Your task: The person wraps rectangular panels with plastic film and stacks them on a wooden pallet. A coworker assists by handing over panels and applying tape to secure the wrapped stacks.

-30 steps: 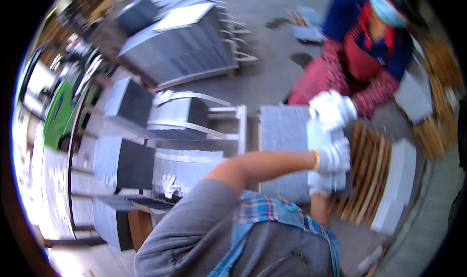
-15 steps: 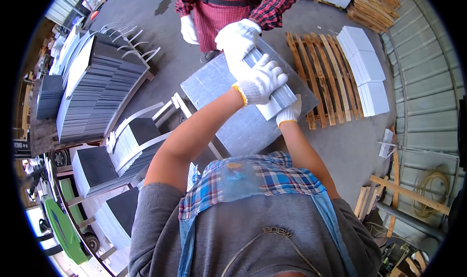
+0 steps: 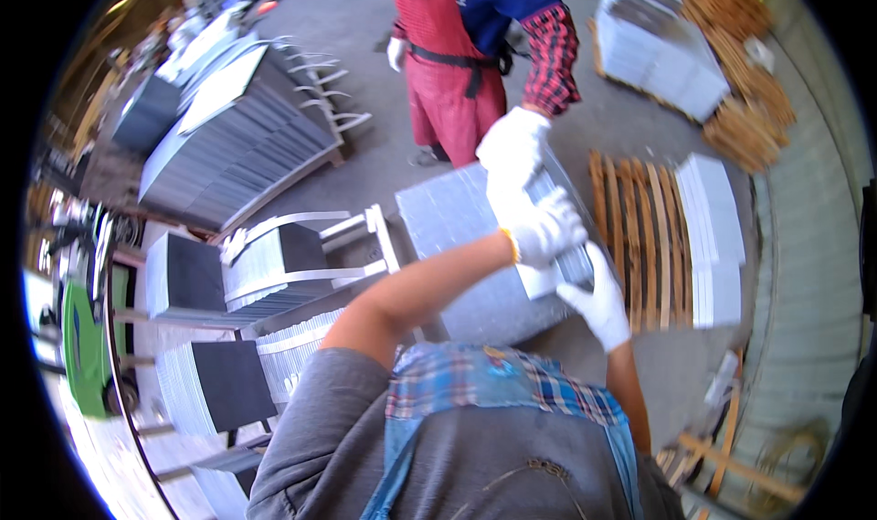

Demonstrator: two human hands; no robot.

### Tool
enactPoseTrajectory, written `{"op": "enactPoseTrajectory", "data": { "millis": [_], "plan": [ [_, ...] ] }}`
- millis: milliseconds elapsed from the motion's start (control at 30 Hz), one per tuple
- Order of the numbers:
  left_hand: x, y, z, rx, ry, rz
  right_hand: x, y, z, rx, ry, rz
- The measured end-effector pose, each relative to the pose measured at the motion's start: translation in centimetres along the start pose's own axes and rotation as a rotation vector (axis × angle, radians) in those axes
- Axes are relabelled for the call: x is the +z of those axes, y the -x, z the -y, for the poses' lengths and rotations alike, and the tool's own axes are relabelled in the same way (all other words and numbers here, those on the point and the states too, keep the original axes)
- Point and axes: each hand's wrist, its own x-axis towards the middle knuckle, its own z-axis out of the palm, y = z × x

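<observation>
Clenching the upper edge of a grey stone slab [image 3: 457, 218], the left hand [image 3: 545, 230] keeps its grip near the corner, while the right hand [image 3: 598, 302] (white-gloved too) grasps the same corner from below. A co-worker's gloved hand [image 3: 512, 150] holds the slab's far edge above a wooden pallet [image 3: 644, 237].

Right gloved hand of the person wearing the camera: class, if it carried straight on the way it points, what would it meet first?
Probably the co-worker's gloved hand, gripping the same grey slab just beyond the right hand; depth is unclear.
</observation>
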Motion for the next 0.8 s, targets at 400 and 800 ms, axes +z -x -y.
{"op": "enactPoseTrajectory", "data": {
  "millis": [400,800],
  "plan": [
    [0.4,0.7,-0.6,-0.037,-0.073,-0.137,3.4,-4.0,6.2,0.402,0.645,-0.058],
    [1.5,0.9,-1.4,-0.197,-0.061,-0.079,3.7,-3.4,5.2,0.294,0.574,-0.111]
  ]
}}
